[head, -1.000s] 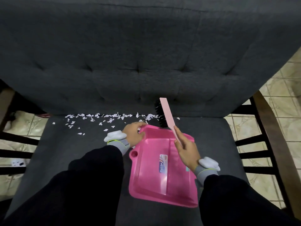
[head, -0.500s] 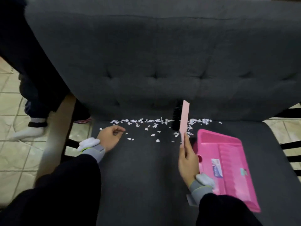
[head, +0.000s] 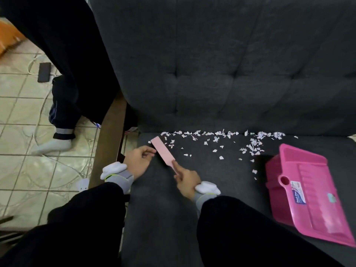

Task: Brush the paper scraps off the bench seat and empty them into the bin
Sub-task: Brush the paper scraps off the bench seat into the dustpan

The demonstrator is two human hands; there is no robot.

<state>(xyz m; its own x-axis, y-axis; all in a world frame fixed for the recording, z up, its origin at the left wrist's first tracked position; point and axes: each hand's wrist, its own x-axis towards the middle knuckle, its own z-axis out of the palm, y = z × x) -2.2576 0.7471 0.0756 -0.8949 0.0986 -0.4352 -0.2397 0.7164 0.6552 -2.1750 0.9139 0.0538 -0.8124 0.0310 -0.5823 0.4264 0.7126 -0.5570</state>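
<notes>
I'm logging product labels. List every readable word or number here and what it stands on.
"Dust Pan", sideways on the white label of the pink dustpan; blurred, so likely rather than certain.
Smaller print on that label: too blurred to read.
Teal sticker beside it: unreadable.

Pale tiled floor (head: 23, 105) occupies the left of the view. A second person's leg in dark trousers (head: 63, 105) stands on it, foot in a grey sock (head: 54, 146). A flat black rectangular object (head: 44, 72) lies on the tiles beyond.
</notes>
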